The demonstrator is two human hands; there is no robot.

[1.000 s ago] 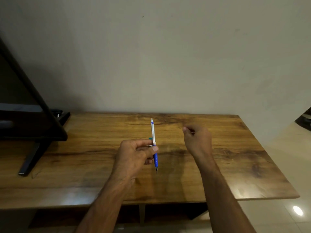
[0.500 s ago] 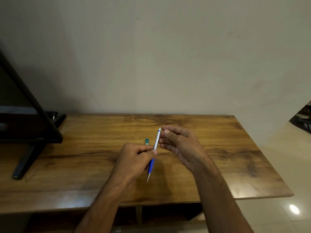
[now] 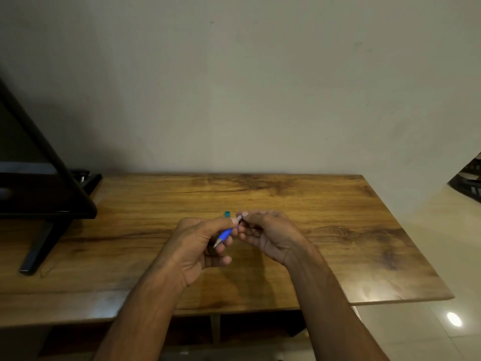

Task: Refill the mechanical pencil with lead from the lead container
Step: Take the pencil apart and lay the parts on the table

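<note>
Mechanical pencil (image 3: 226, 233) slants tip-down: left hand (image 3: 200, 246) grips its blue barrel, right hand (image 3: 268, 235) pinches its upper end.

The wooden counter (image 3: 338, 230) shows warm brown grain with dark streaks and a glossy sheen along its near edge. A small teal lead container (image 3: 227, 214) lies near its middle. At the left end, a black screen's stand (image 3: 36, 246) rests on it.
</note>
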